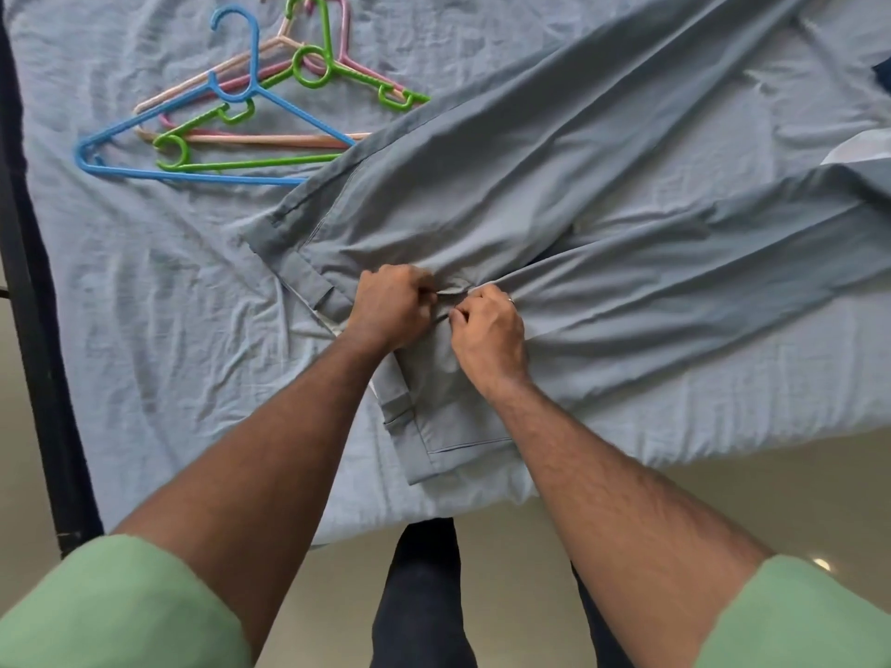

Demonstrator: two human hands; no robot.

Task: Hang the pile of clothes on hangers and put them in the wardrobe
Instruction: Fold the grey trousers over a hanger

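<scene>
Grey-blue trousers point(554, 195) lie spread on the bed, waistband toward me, legs running up and to the right. My left hand point(393, 306) and my right hand point(489, 330) sit close together at the fly, each pinching the cloth there with curled fingers. A heap of plastic hangers lies at the upper left: a blue hanger point(231, 96) in front, a green hanger point(313, 69) and pink hangers point(270, 139) tangled under it. The trouser waist covers the hangers' lower right ends.
The bed has a wrinkled light blue sheet point(159, 291). A dark bed frame point(29, 291) runs down the left edge. Beige floor point(723, 499) shows at the bottom right. Another dark garment peeks in at the right edge point(884, 74).
</scene>
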